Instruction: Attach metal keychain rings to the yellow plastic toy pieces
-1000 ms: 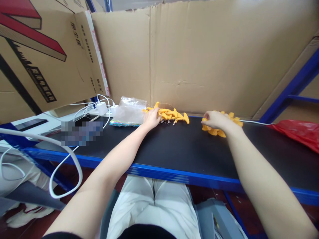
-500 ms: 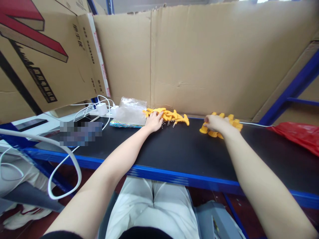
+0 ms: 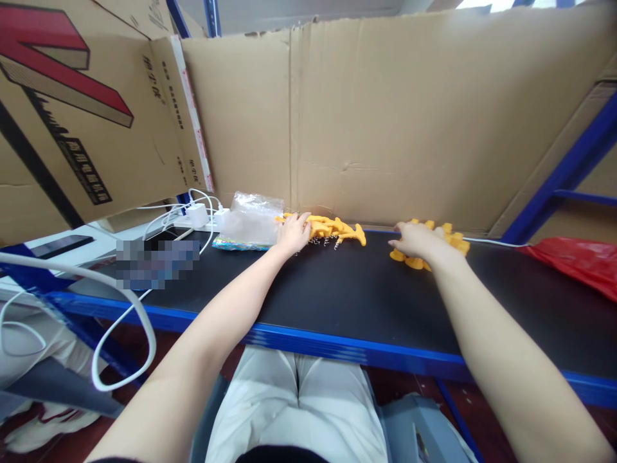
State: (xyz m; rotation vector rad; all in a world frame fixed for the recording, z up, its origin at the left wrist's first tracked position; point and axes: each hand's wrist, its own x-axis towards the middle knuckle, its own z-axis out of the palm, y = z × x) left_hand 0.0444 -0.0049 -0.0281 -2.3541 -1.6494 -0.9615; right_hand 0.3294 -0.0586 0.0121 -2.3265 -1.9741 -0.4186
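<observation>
Touching the orange pile (image 3: 337, 226), mid-frame, with the left hand (image 3: 293, 233); bending the right hand (image 3: 415, 238) over orange cup shapes (image 3: 457, 243), right of centre. Cannot tell if gripping any. Seems to be handling both groups at once; calls for small, soft pinches. Set on a black table (image 3: 337, 289), before tall cardboard (image 3: 385, 128), near red plastic (image 3: 573, 260) at far right.

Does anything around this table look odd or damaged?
Yes: at left, a thick white cable loops loosely past the blue metal table edge, looking untidy. The tall brown cardboard panel behind is creased and ragged along its top, perhaps worn.
</observation>
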